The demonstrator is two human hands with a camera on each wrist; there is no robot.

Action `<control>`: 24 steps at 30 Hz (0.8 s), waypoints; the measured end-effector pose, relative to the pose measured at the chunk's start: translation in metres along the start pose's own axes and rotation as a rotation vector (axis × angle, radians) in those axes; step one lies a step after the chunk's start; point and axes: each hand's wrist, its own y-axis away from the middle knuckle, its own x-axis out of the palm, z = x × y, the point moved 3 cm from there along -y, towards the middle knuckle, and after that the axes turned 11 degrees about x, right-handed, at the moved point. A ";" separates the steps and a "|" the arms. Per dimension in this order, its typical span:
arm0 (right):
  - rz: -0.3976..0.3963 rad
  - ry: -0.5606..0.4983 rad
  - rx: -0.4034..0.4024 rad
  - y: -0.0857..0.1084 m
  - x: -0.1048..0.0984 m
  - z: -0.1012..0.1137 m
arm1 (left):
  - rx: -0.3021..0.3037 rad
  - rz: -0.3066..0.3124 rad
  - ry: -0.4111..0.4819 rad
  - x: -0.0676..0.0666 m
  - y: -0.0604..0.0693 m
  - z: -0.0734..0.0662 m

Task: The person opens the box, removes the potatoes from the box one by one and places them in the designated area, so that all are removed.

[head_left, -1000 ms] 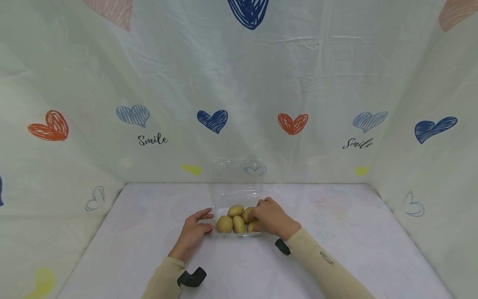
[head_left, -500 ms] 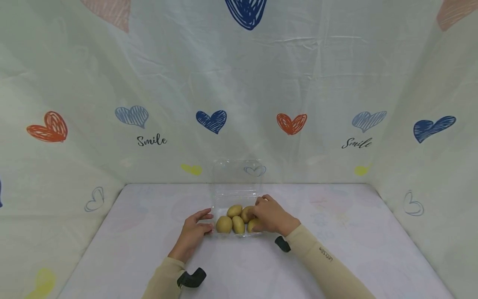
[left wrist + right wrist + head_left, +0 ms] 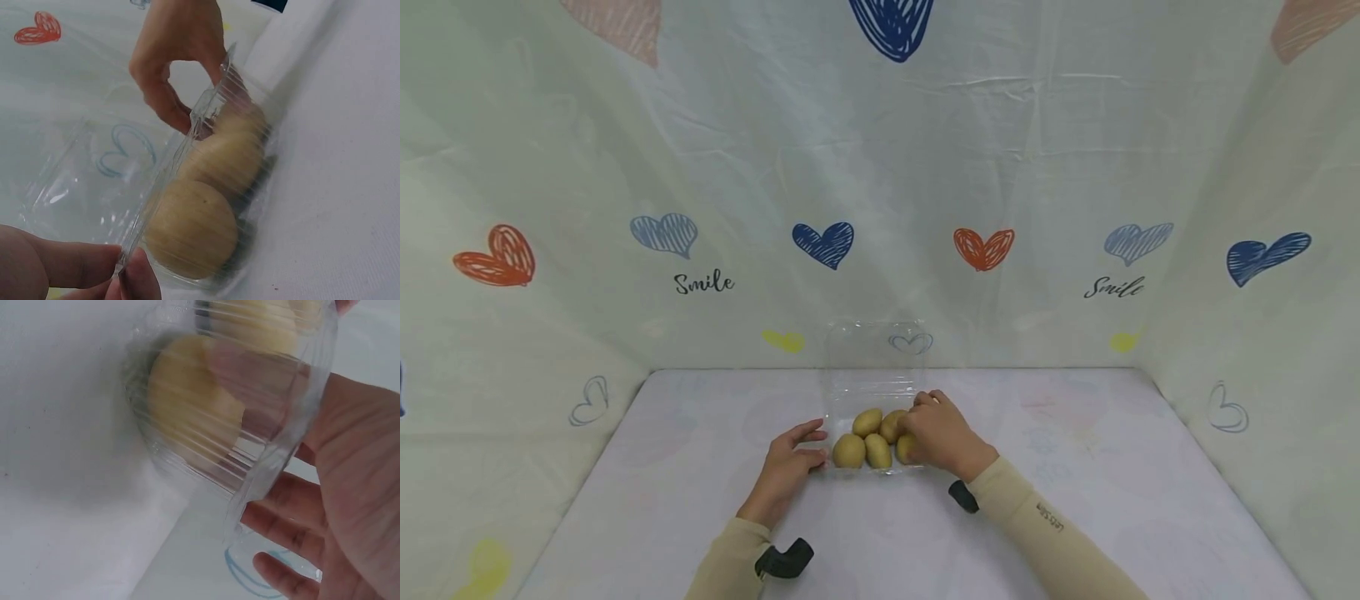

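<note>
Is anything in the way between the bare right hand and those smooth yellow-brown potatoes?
Nothing visible: the right hand reaches into the clear plastic box through its open top and touches the front-right potato. The transparent lid stands open behind.

I can see potatoes (image 3: pixel 877 452) in the container (image 3: pixel 880 472) on the table (image 3: pixel 715 433), three near, two far. Its lid (image 3: pixel 859 346) rises behind, before the hanging sheet (image 3: pixel 1037 325). The left hand (image 3: pixel 788 462) is at the left edge; the right hand (image 3: pixel 942 431) reaches inside at the right.
</note>
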 end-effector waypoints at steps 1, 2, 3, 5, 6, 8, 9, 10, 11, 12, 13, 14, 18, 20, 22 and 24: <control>-0.004 0.017 0.003 0.000 -0.001 0.001 | 0.002 0.000 -0.001 0.000 0.000 0.000; -0.004 0.025 0.006 -0.001 -0.001 0.002 | 0.003 -0.002 -0.001 0.000 0.000 0.000; 0.000 0.034 0.010 -0.001 -0.002 0.002 | 0.003 -0.003 -0.002 0.000 0.000 0.000; 0.004 0.045 0.012 -0.001 -0.002 0.004 | 0.003 -0.004 -0.006 0.001 -0.001 -0.001; 0.004 0.046 0.011 -0.002 -0.001 0.004 | 0.001 -0.004 -0.008 0.001 -0.001 -0.001; 0.012 0.051 0.009 -0.002 -0.001 0.006 | -0.004 -0.002 -0.012 0.001 -0.001 -0.001; 0.014 0.058 0.006 -0.002 0.000 0.006 | -0.004 -0.001 -0.012 0.001 -0.001 -0.001; 0.013 0.062 -0.002 -0.003 0.000 0.007 | -0.004 0.000 -0.013 0.001 -0.001 -0.001; 0.014 0.064 -0.009 -0.003 0.000 0.007 | -0.005 0.000 -0.013 0.001 -0.001 0.000; 0.015 0.066 -0.018 -0.003 0.000 0.007 | -0.005 0.000 -0.015 0.001 -0.001 0.000; 0.016 0.070 -0.027 -0.003 0.001 0.007 | -0.006 -0.001 -0.016 0.000 -0.001 0.000; 0.016 0.069 -0.036 -0.003 0.000 0.006 | -0.006 -0.002 -0.018 0.000 -0.001 0.001; -0.018 0.033 -0.058 -0.002 0.002 0.001 | -0.002 -0.001 -0.017 0.000 0.000 0.002; -0.052 0.022 -0.069 -0.001 0.002 -0.003 | 0.002 -0.001 -0.012 0.000 0.000 0.001; -0.099 0.015 -0.092 0.001 0.001 -0.007 | 0.006 -0.001 -0.009 0.000 0.000 0.000; -0.144 0.004 -0.120 0.003 0.000 -0.010 | 0.005 -0.002 -0.010 0.000 0.000 -0.001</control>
